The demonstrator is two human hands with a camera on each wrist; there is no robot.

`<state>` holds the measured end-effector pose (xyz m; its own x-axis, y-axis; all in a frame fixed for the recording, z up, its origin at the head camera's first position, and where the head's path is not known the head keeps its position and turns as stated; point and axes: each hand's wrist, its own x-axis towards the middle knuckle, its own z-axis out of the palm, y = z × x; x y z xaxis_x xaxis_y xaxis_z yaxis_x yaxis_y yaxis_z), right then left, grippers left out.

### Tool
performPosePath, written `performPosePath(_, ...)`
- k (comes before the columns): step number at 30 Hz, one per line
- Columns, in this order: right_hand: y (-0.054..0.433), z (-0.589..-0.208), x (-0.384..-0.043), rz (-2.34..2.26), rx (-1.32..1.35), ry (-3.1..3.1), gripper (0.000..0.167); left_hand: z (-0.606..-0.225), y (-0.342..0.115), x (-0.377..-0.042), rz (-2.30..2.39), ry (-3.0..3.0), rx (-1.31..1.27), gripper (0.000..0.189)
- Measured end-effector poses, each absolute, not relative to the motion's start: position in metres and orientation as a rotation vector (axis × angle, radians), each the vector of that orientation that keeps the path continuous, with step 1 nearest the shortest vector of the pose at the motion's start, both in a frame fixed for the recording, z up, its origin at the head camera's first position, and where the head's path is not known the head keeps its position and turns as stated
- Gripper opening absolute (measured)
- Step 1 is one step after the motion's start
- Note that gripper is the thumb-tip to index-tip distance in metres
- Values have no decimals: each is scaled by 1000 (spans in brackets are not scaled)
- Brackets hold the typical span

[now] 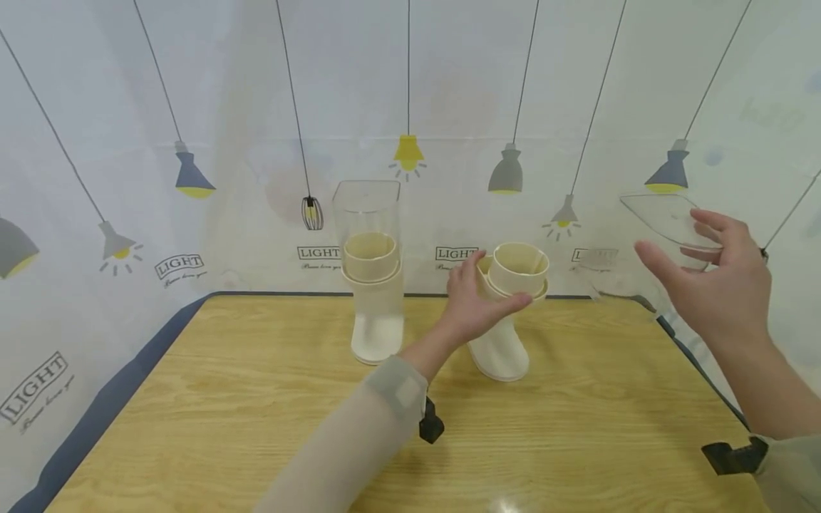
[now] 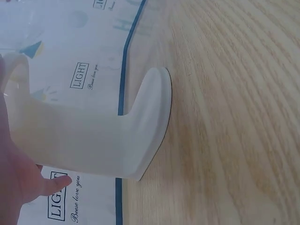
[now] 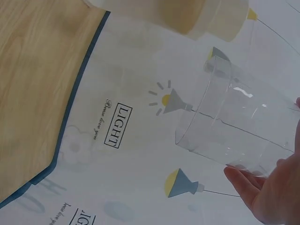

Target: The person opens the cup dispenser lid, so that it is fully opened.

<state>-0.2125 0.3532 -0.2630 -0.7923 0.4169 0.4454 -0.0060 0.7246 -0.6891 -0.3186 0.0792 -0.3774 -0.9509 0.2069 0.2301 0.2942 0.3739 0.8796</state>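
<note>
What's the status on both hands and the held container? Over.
Left hand grips the uncovered stand. Right hand holds the clear container, raised. No visible obstruction between them.

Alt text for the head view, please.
A person's left hand grips a cream boot-shaped stand on a wood-grain tabletop; the right hand holds a clear container in midair. To the left, a matching stand carries another clear container.

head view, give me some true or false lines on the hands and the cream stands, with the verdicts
1. The left hand grips the right cream stand. True.
2. The right hand holds nothing. False: it holds a clear container.
3. That clear container rests on the table. False: it is held up in the air.
4. A second clear container tops the left cream stand. True.
</note>
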Motion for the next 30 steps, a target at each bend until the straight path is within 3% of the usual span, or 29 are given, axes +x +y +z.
performPosePath(19,407,-338,-231,941,-262,-2584,104,-373,66,-332,-1780,-2560,-622,117)
performPosePath(30,425,-375,-253,943,-389,-2652,114,-375,72,-338,-1796,-2560,-622,118)
